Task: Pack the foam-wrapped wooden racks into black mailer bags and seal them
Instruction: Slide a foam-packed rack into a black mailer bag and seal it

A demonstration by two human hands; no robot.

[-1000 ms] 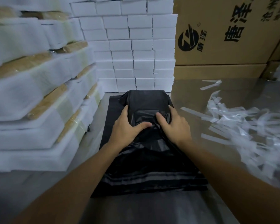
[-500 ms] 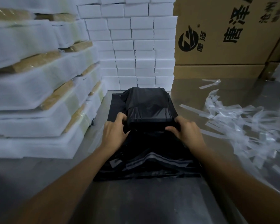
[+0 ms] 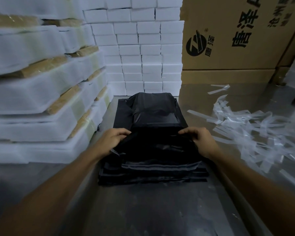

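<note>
Sealing step, I'd say: left hand (image 3: 111, 141) and right hand (image 3: 200, 141) each pinch the filled black plastic mailer bag's (image 3: 153, 114) open flap atop the bag stack on the tabletop (image 3: 152, 210); next, fold it down and press.

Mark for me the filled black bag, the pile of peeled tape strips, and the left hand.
filled black bag (image 3: 153, 109), head view, its bulging top face.
peeled tape strips (image 3: 255, 132), head view, middle of the pile.
left hand (image 3: 111, 141), head view, back of the hand.
</note>
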